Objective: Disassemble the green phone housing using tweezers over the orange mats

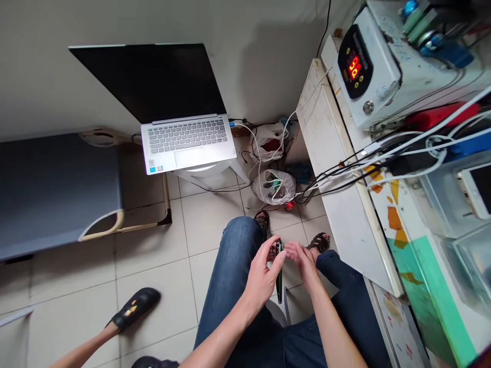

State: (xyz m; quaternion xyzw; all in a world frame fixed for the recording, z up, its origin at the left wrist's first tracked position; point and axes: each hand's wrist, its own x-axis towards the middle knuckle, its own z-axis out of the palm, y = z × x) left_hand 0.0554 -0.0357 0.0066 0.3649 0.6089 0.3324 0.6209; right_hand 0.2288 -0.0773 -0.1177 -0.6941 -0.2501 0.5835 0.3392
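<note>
Between my knees, my left hand [265,271] holds a thin dark device [280,286] near its top end, thumb on one side and fingers on the other. The device is seen almost edge-on, so I cannot tell what it is. Just to its right is my right hand [302,259], slightly blurred, with its fingers stretched toward the device's top. Whether those fingertips touch it is unclear. An open silver laptop [187,140] with a black screen rests on a white stool [215,171] ahead of me on the left.
A worn white desk [345,220] on the right carries a box with a red digital display [355,66], cables and plastic trays. Plastic bags [274,186] lie on the tiled floor. A grey folding bed [57,189] stands left; another person's foot in a black clog [138,308] is below it.
</note>
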